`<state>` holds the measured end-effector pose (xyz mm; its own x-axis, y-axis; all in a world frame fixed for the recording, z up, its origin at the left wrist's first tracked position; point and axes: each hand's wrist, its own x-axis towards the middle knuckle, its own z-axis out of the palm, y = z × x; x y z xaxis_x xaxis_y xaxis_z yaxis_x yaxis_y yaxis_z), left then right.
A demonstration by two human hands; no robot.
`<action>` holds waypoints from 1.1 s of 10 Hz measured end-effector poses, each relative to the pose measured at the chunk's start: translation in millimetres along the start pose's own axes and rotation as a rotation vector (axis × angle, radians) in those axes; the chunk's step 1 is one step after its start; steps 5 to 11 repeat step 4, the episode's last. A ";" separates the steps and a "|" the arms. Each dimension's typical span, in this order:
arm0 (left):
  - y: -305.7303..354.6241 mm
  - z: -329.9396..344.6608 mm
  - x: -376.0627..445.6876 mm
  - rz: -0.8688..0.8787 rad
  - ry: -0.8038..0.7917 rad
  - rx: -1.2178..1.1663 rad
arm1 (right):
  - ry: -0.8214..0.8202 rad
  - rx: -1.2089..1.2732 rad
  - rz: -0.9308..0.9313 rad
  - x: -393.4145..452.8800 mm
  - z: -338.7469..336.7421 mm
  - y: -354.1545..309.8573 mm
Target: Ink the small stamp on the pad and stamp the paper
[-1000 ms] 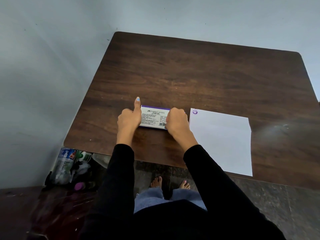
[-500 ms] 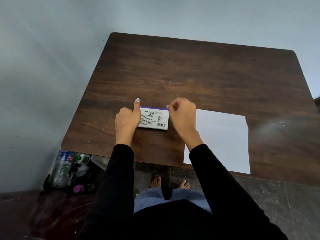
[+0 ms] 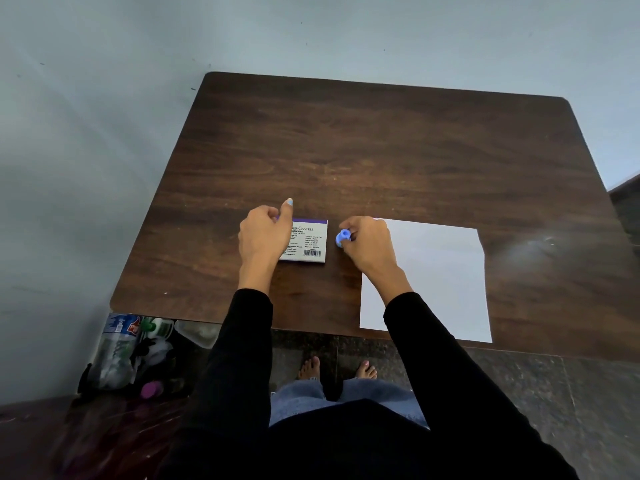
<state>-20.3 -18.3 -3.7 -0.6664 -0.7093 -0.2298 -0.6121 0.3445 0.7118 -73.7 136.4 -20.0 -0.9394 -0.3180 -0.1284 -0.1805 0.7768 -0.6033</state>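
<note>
A closed white stamp pad box (image 3: 309,241) with printed text and a purple top edge lies on the dark wooden table (image 3: 381,150). My left hand (image 3: 265,233) rests against its left side, fingers curled and thumb pointing up. A small blue stamp (image 3: 343,238) sits just right of the pad, pinched in the fingers of my right hand (image 3: 370,245). That hand covers the top left corner of the white sheet of paper (image 3: 436,275), which lies to the right and reaches the table's near edge.
The table stands against a pale wall at the back and left. On the floor under its near left corner sits a dark holder with plastic bottles (image 3: 128,351). My bare feet (image 3: 337,368) stand on the tiled floor.
My right hand left the pad's right edge, reached to the paper's top left corner and now holds the small blue stamp beside the pad. My left hand stays at the pad.
</note>
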 end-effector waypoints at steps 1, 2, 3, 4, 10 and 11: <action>5.6 4.3 -1.9 0.009 -0.014 0.017 | -0.003 -0.016 -0.006 -1.2 -1.2 1.8; 11.0 11.4 -6.5 0.038 -0.045 0.046 | -0.004 -0.041 -0.001 -2.6 -0.1 4.2; 19.3 15.3 -8.2 0.057 -0.060 0.049 | -0.039 -0.008 0.026 -1.2 -2.7 1.8; 24.4 25.9 -17.2 0.149 -0.002 0.065 | 0.049 0.083 0.053 -4.4 -2.8 4.5; 24.4 25.9 -17.2 0.149 -0.002 0.065 | 0.049 0.083 0.053 -4.4 -2.8 4.5; 24.4 25.9 -17.2 0.149 -0.002 0.065 | 0.049 0.083 0.053 -4.4 -2.8 4.5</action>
